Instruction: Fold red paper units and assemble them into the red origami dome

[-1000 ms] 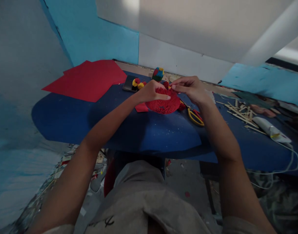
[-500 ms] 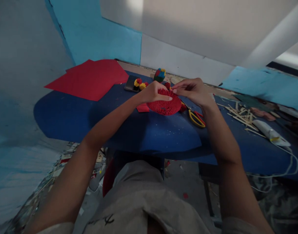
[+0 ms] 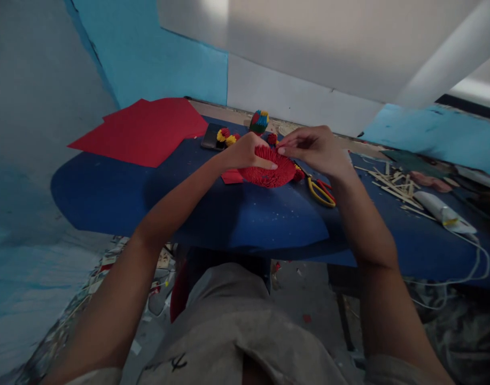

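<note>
My left hand [image 3: 248, 152] grips a round red folded-paper piece [image 3: 269, 174] with a ridged, pleated surface, its thumb lying across the top. My right hand [image 3: 311, 147] is closed in a pinch at the far right rim of this piece. Whatever lies between those fingertips is too small to make out. Just behind the hands stands a folded-paper ornament [image 3: 259, 122] in green, blue, yellow and red. Scissors [image 3: 321, 192] with yellow and red handles lie below my right hand. A small red paper [image 3: 232, 177] rests under my left wrist.
Large red paper sheets [image 3: 144, 133] spread over the table's left end. A dark flat object [image 3: 210, 137] sits beside red and yellow paper pieces [image 3: 225, 136]. At right lie thin wooden sticks [image 3: 395, 187] and a white device [image 3: 437, 207] with a cable. A wall borders the blue table [image 3: 120, 203].
The whole view has shifted slightly, so the table and hands appear a little farther left. Both hands keep nearly the same pose at the red piece.
</note>
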Demonstrator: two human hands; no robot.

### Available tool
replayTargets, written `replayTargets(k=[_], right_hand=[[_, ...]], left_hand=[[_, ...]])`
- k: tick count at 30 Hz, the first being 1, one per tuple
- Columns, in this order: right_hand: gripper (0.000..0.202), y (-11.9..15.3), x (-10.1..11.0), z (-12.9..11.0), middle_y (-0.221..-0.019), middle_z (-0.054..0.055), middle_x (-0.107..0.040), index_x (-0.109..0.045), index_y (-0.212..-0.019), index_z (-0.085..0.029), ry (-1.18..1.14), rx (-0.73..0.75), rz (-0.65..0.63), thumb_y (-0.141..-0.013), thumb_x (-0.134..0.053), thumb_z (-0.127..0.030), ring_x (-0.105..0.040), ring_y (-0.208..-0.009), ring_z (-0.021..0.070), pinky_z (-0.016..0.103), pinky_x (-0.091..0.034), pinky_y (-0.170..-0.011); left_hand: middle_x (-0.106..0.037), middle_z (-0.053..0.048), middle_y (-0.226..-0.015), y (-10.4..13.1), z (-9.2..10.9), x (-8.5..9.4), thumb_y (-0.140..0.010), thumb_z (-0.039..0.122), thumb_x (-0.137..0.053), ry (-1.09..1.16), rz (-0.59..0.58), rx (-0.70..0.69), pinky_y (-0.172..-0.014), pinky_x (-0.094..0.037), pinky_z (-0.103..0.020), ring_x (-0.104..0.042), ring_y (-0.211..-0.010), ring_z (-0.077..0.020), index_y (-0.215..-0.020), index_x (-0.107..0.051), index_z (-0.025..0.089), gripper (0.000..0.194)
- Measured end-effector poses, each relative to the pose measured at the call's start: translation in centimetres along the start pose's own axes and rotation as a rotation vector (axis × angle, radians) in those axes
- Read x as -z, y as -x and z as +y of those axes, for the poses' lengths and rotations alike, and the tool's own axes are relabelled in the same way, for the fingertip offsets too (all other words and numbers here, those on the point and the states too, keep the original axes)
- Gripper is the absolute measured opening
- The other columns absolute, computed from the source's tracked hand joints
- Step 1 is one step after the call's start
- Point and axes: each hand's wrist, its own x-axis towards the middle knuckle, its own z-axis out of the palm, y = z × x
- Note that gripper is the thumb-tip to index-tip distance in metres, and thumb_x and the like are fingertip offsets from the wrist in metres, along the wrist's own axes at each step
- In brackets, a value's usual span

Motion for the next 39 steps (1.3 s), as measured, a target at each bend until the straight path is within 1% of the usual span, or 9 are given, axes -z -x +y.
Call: replayTargets(k=[5,12,15,18,27,30,34,37,39], right_hand=[[0.01,-0.4,-0.1,0.5,-0.062,0.0,-0.066,-0.073,-0.07,-0.023,-0.05,-0.114,-0.055,-0.067,-0.081,-0.028,-0.057,-0.058,0.0127,0.028,-0.045,-0.054],[0.02,1.4,-0.8,0.5,-0.077,0.001,-0.07,-0.071,-0.083,-0.027,0.1,0.055,0.083,-0.067,-0.082,-0.03,-0.064,-0.075,0.0191,0.034,-0.053,-0.07],[0.025,1.5,-0.9,1.1,-0.073,0.0,-0.068,-0.07,-0.091,-0.028,0.073,0.007,0.059,-0.07,-0.08,-0.035,-0.062,-0.07,0.0173,0.032,-0.051,-0.064],[0.018,1.4,-0.7,1.5,-0.068,-0.001,-0.066,-0.071,-0.088,-0.027,0.055,-0.017,0.015,-0.074,-0.076,-0.037,-0.059,-0.064,0.0153,0.03,-0.049,-0.062],[0.019,1.3,-1.4,0.6,-0.087,0.002,-0.07,-0.07,-0.088,-0.026,0.191,0.148,0.035,-0.074,-0.076,-0.038,-0.065,-0.08,0.019,0.036,-0.052,-0.078],[0.023,-0.6,-0.7,1.1,-0.091,0.003,-0.069,-0.067,-0.092,-0.027,0.128,0.162,0.203,-0.081,-0.069,-0.047,-0.065,-0.089,0.0193,0.033,-0.051,-0.079],[0.027,-3.7,1.2,4.0,-0.09,0.002,-0.069,-0.06,-0.096,-0.028,0.021,0.125,0.425,-0.091,-0.053,-0.053,-0.064,-0.09,0.016,0.029,-0.05,-0.076],[0.036,-4.8,1.1,7.2,-0.085,0.002,-0.068,-0.06,-0.092,-0.024,-0.009,0.078,0.382,-0.081,-0.062,-0.058,-0.065,-0.085,0.018,0.032,-0.053,-0.073],[0.048,-5.0,0.2,8.8,-0.09,0.003,-0.068,-0.06,-0.095,-0.024,-0.019,0.082,0.308,-0.069,-0.071,-0.063,-0.066,-0.084,0.0202,0.036,-0.055,-0.073]], left_hand=[[-0.036,0.003,-0.053,0.1,0.2,0.0,-0.063,0.045,-0.076,-0.007,-0.023,0.033,-0.056,-0.025,-0.029,-0.031,-0.058,-0.0104,-0.05,-0.045,0.018,0.044],[-0.03,0.005,-0.055,0.0,0.3,0.0,-0.064,0.041,-0.075,-0.052,-0.006,-0.007,-0.055,-0.026,-0.025,-0.032,-0.056,-0.007,-0.052,-0.044,0.016,0.042],[-0.029,0.005,-0.055,0.0,0.3,0.0,-0.064,0.041,-0.076,-0.06,-0.008,-0.02,-0.055,-0.026,-0.025,-0.031,-0.055,-0.0068,-0.051,-0.043,0.016,0.043],[-0.028,0.005,-0.054,0.0,0.3,0.0,-0.063,0.039,-0.078,-0.083,-0.011,-0.004,-0.056,-0.029,-0.025,-0.033,-0.055,-0.0073,-0.049,-0.041,0.016,0.046],[-0.042,0.002,-0.055,0.1,0.3,0.4,-0.058,0.039,-0.083,0.047,0.007,0.106,-0.059,-0.037,-0.028,-0.044,-0.062,-0.0117,-0.052,-0.05,0.015,0.041],[-0.057,-0.001,-0.062,0.2,0.2,1.7,-0.063,0.042,-0.08,0.246,0.144,0.178,-0.06,-0.042,-0.03,-0.052,-0.068,-0.0146,-0.067,-0.061,0.016,0.033],[-0.07,0.0,-0.083,-0.2,-0.9,3.9,-0.075,0.038,-0.074,0.491,0.594,0.093,-0.074,-0.052,-0.031,-0.065,-0.083,-0.0157,-0.085,-0.067,0.019,0.023],[-0.073,0.002,-0.084,-0.9,-2.2,4.8,-0.08,0.02,-0.07,0.614,0.867,0.072,-0.081,-0.054,-0.03,-0.066,-0.08,-0.0108,-0.082,-0.066,0.019,0.005],[-0.072,0.004,-0.082,-1.2,-2.9,4.6,-0.081,0.015,-0.069,0.608,0.883,0.083,-0.083,-0.054,-0.03,-0.065,-0.078,-0.0092,-0.081,-0.065,0.02,0.007]])
